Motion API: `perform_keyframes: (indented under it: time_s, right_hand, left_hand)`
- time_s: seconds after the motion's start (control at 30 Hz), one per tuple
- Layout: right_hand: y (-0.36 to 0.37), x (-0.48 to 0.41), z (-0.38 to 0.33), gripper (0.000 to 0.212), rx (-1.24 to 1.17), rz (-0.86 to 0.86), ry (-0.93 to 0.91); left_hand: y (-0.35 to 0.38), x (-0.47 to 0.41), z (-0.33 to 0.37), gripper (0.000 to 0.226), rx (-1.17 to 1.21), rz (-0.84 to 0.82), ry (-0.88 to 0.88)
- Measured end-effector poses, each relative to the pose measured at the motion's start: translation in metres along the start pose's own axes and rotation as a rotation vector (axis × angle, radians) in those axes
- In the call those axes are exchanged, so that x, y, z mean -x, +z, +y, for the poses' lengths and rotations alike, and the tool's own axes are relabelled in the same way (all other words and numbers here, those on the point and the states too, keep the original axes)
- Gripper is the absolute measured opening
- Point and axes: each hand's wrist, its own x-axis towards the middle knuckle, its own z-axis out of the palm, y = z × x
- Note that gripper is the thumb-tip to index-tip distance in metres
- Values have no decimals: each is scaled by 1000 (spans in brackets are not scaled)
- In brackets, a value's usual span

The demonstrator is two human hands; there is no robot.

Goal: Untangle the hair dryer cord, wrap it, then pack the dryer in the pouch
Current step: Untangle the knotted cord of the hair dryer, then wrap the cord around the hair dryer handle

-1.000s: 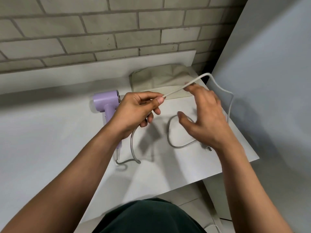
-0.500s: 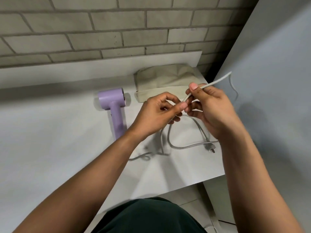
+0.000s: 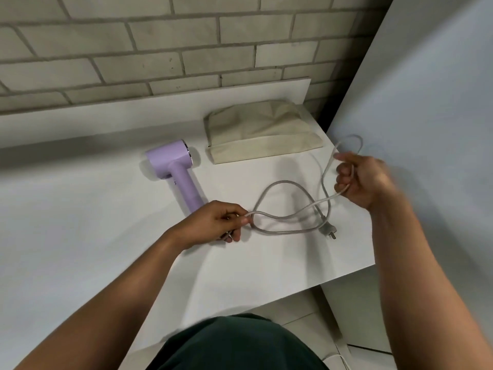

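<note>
A lilac hair dryer (image 3: 176, 172) lies on the white table (image 3: 80, 236), its handle pointing toward me. Its grey cord (image 3: 282, 182) loops loosely across the table between my hands and ends in a plug (image 3: 328, 231). My left hand (image 3: 216, 222) pinches the cord just past the dryer's handle, low on the table. Out at the table's right edge, my right hand (image 3: 360, 180) grips another stretch of the cord, a loop rising above its fingers. A beige cloth pouch (image 3: 261, 134) lies flat behind the cord.
A brick wall (image 3: 186, 44) runs behind the table above a white ledge. A pale grey panel (image 3: 426, 129) stands close on the right. The table's front right corner is near my right forearm, with floor below.
My hands were close together above the table; now they have drawn apart, the left down toward the dryer's handle, the right out to the right, spreading the cord into loose loops.
</note>
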Motion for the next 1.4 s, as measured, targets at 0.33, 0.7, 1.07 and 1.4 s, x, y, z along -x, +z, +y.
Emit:
perform_keyframes:
  time_s: [0.33, 0.7, 1.07, 1.4]
  right_hand:
    - [-24, -7, 43, 59, 1469, 316, 67]
    - [71, 27, 66, 19, 1241, -822, -413]
    - [85, 13, 72, 5, 1191, -926, -406]
    - [78, 14, 59, 8, 1018, -663, -575]
  left_hand:
    - [7, 1, -12, 14, 173, 169, 47]
    - [6, 13, -19, 18, 129, 147, 51]
    - [-4, 25, -40, 13, -125, 58, 11]
    - [-124, -17, -36, 71, -1421, 18, -17]
